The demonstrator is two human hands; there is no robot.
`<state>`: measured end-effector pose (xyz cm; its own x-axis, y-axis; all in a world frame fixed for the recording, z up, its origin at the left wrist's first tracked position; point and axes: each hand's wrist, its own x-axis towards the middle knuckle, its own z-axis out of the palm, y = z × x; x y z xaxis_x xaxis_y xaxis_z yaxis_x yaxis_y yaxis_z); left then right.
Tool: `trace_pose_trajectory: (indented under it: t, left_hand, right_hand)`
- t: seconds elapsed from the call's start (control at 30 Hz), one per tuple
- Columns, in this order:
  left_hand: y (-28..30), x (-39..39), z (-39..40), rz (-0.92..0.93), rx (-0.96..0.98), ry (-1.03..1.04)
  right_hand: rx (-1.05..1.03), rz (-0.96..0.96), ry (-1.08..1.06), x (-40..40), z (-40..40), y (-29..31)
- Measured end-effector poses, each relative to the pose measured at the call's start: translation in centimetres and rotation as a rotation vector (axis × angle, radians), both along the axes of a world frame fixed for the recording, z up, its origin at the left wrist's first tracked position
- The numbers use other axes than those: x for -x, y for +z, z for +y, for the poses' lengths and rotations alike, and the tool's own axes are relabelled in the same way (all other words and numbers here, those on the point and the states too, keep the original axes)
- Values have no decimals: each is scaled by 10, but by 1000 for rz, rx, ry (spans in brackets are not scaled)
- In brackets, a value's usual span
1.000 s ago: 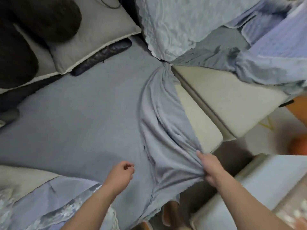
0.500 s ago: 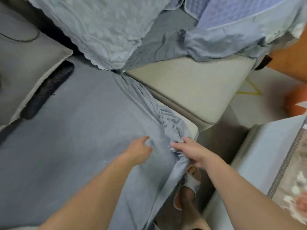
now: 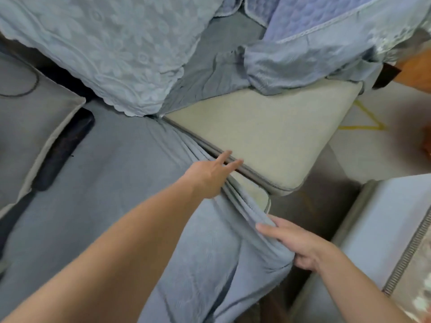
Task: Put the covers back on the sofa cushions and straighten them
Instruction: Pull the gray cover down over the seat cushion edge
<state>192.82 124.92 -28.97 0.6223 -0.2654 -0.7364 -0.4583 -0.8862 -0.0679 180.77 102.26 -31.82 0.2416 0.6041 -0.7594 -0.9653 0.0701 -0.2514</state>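
We stretch a grey-blue cover (image 3: 112, 183) over a sofa cushion (image 3: 250, 193), its bare beige corner showing just beyond our fingers. Our left hand (image 3: 207, 174) lies flat, fingers straight, pressing bunched folds beside the seam with the next cushion (image 3: 268, 138). Our right hand (image 3: 296, 243) grips the cover's gathered edge, nearest the bare corner. The folds run lengthwise from our right fingers, past the left, toward the sofa's back; the corner lies just past them, so the right hand looks best placed.
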Motion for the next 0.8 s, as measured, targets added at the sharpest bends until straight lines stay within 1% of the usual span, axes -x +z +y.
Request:
trace_pose_trajectory:
  t: [0.1,0.17,0.2,0.27,0.3,0.37,0.4,0.43,0.47,0.53,0.6,0.7,0.73,0.8]
  left_hand:
    - [2,-20,-2,115,-268,-278]
    - [4,-26,3,137,-380,-335]
    - [5,-29,4,120,-396,-334]
    - [5,-32,0,26,-336,-253]
    - [4,-33,-11,-59,-243,-137]
    - [-1,-32,-48,-205,3,112]
    - [-8,-27,-67,-208,112,184]
    - [-17,-21,-83,-158,191,223]
    - [-28,-12,-92,-86,247,268]
    - [-45,8,-87,20,296,382]
    - [-54,23,-62,-26,284,392]
    - [-52,35,-15,-186,207,337]
    - [-49,35,2,-198,169,353]
    - [-45,32,27,-137,111,418]
  right_hand:
    - [-128,-68,262,-6,-14,1]
    - [-162,-104,360,-5,-31,4]
    - [-146,-106,369,-4,-41,4]
    - [-31,-81,283,-1,-58,5]
    - [80,-65,177,1,-66,1]
    - [425,-42,-114,6,-87,-17]
    - [596,-50,-208,10,-96,-26]
    - [716,-70,-224,13,-104,-33]
    - [764,-84,-198,17,-108,-39]
    - [770,-103,-112,26,-107,-48]
    - [748,-141,-78,32,-96,-54]
    - [630,-211,-56,33,-70,-59]
    - [589,-237,-51,32,-59,-60]
    - [534,-249,-83,27,-41,-62]
